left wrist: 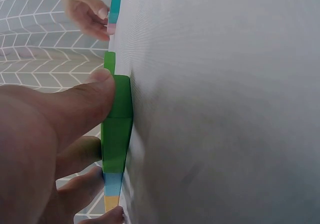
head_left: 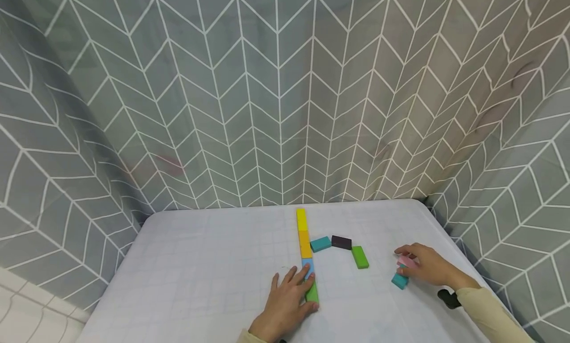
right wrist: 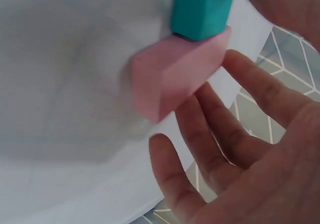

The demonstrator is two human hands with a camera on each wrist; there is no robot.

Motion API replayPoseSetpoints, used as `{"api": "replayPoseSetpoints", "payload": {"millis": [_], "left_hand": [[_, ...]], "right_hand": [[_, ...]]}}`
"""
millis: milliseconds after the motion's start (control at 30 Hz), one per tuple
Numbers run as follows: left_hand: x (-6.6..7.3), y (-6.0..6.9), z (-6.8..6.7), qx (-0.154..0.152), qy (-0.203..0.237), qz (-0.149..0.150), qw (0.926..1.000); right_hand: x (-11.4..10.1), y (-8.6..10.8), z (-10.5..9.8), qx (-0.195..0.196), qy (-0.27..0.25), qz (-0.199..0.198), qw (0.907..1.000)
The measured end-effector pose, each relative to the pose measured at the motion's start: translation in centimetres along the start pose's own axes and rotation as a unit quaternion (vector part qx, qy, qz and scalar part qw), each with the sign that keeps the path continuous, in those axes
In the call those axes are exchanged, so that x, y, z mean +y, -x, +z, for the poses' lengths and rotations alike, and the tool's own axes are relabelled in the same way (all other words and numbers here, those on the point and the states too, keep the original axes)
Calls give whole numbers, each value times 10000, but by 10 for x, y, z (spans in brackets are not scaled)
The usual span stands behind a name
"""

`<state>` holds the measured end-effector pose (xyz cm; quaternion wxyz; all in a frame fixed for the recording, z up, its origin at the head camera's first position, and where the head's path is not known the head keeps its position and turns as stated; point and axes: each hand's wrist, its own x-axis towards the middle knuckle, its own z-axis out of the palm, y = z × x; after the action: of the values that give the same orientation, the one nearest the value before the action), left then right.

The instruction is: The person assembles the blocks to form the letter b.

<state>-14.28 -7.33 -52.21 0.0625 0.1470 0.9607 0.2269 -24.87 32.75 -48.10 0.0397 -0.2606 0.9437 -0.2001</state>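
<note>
In the head view my left hand [head_left: 287,303] lies spread over the near end of a straight block column, by a light blue block [head_left: 308,266] and green blocks [head_left: 312,292]. The left wrist view has the thumb against a green block [left wrist: 121,96] and the other fingers beside the column. My right hand [head_left: 429,268] is at a pink block [head_left: 407,262] and a teal block [head_left: 400,280]. These two touch end to side in the right wrist view, where slightly bent fingers touch or nearly touch the pink block [right wrist: 180,71] and the thumb is beside the teal one [right wrist: 202,11].
Yellow [head_left: 302,219] and orange [head_left: 305,244] blocks form the column's far part. From it a teal block [head_left: 320,244], a dark block [head_left: 341,242] and a green block [head_left: 360,257] curve rightward. Patterned curtains [head_left: 276,95] stand round the white table [head_left: 200,269].
</note>
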Motion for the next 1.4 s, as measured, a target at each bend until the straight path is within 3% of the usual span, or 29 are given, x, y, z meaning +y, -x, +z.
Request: {"api": "replayPoseSetpoints", "payload": {"millis": [233,400,600,833,1033,1267,1400], "left_hand": [[0,1,-1,118,-25,31,9999],[1,1,0,92,-30,25,10000],[0,2,1,196,-19,73,9998],[1,2,-1,161,-53,68,9998],[1,3,0,151,5,69,9999],[1,1,2,95,40,4,9999],[1,0,1,98,-19,-28,9999]], "right_hand": [[2,3,10,590,255,-395,9971],[0,5,15,793,216,-480,9955],[-5,4,21,1132,357,-946,9884],[-25,3,27,738,483,-476,9950],[-37,3,27,566,591,-312,9962],[-45,7,21,-33,121,-118,9999],[-48,6,19,-324,-229,-200,9990]]}}
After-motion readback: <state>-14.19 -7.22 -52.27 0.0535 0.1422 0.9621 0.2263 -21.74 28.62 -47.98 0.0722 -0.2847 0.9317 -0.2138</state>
